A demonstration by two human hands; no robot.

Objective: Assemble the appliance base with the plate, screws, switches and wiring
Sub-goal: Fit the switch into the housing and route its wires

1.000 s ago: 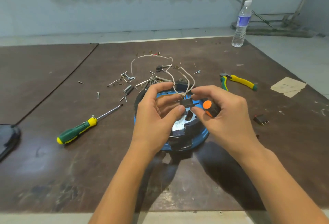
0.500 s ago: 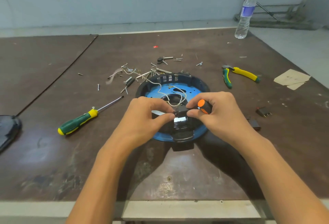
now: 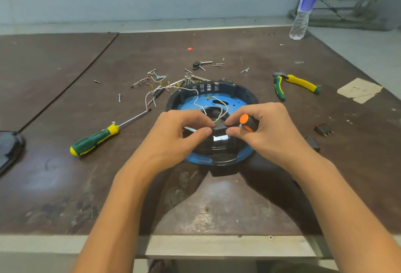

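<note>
Over the near rim of the round appliance base (image 3: 176, 99), which sits mid-table with its blue plate (image 3: 235, 101) facing up, the left hand (image 3: 180, 137) pinches a small black switch (image 3: 219, 130) between curled thumb and forefinger. The right hand (image 3: 269, 133) pinches the same switch from the right side, its other fingers wrapped round a stubby orange-capped screwdriver (image 3: 247, 122). White wires (image 3: 198, 104) rise from the switch, cross the plate and trail over the far-left rim toward loose screws (image 3: 159, 76); two spare switches (image 3: 322, 130) lie to the right.
</note>
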